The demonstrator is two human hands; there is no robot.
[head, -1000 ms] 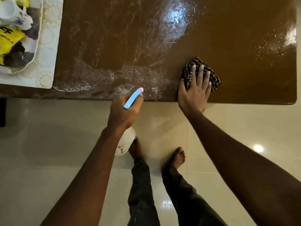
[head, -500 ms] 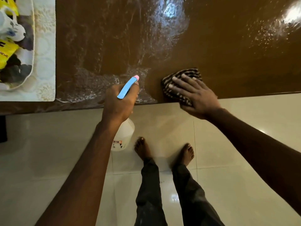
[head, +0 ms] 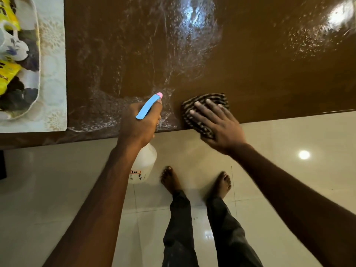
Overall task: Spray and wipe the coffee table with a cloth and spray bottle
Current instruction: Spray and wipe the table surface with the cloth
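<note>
Striped cloth (head: 206, 107) lies at the near edge of the brown surface (head: 250, 64), one corner hanging off the edge. Right hand (head: 217, 126) lies flat on it, fingers spread, pressing down, not gripping. Just left, left hand (head: 140, 124) is wrapped tight around the neck of the spray bottle (head: 143, 164); blue-and-pink nozzle (head: 149, 106) points over the surface, white body hangs below the edge. Wet streaks and droplets across the surface past the nozzle. Far left, a pale mat (head: 54, 74) carries a tray (head: 37, 78) with cups. Bare feet on tiled floor (head: 57, 189).
</note>
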